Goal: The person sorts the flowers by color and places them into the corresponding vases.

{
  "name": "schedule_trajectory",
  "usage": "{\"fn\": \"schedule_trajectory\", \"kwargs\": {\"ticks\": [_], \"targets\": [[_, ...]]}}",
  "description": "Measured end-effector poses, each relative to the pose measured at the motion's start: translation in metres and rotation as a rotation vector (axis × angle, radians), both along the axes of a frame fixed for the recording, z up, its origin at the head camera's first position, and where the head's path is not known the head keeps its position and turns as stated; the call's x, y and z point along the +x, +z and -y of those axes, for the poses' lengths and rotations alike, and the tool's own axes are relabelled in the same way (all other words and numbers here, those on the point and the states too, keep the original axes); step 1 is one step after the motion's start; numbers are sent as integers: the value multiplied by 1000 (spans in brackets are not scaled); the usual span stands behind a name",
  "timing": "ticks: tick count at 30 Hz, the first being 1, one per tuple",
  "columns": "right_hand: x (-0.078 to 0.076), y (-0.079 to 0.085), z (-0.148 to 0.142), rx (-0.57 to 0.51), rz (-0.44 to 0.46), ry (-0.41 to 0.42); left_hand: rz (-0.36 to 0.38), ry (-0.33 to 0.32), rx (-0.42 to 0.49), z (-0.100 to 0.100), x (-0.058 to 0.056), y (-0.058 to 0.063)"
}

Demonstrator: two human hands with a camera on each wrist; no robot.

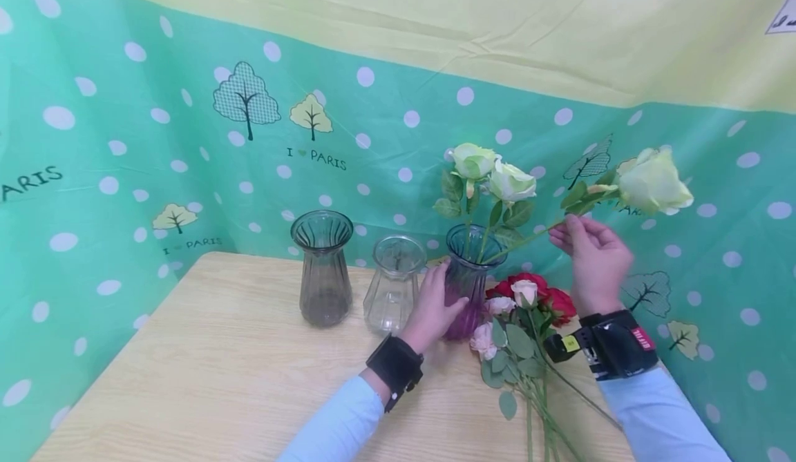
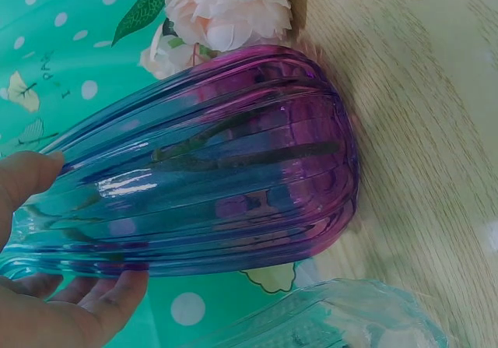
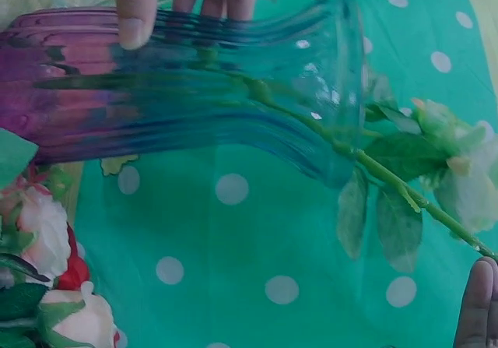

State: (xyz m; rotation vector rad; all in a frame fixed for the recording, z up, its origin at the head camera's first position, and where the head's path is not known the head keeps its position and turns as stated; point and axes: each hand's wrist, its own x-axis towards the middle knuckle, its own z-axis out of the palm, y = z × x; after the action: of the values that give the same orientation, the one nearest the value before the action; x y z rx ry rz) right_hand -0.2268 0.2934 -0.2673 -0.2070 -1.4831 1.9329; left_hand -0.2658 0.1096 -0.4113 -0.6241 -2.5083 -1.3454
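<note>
Head view: left fingers [image 1: 439,277] grip the purple-blue vase [image 1: 468,289] between a clear vase [image 1: 387,303] and red-and-pink flowers [image 1: 525,293] on the counter [image 1: 249,365]; right fingers [image 1: 577,235] pinch a rose stem [image 1: 528,242].

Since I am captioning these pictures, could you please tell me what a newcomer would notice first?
Probably the pale rose at the right, its stem pinched by the right hand and running into the blue-and-purple vase, which the left hand holds. Next come the red flowers bunched just right of that vase.

left grip [image 1: 433,310] holding purple vase [image 1: 472,284], right grip [image 1: 597,262] pinching pale rose [image 1: 654,182]
</note>
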Motion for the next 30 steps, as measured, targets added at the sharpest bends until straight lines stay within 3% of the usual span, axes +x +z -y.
{"fn": "schedule_trajectory", "kwargs": {"ticks": [7,15,22,30], "targets": [[-2,-12,7,140,109,14,-6,-4,9,0,2,-2],[-12,-17,15,255,152,15,1,-10,32,0,2,-1],[-17,-28,24,414,320,47,-5,-8,22,0,2,-1],[-23,-29,27,543,350,37,0,-4,42,0,0,-1]]}}
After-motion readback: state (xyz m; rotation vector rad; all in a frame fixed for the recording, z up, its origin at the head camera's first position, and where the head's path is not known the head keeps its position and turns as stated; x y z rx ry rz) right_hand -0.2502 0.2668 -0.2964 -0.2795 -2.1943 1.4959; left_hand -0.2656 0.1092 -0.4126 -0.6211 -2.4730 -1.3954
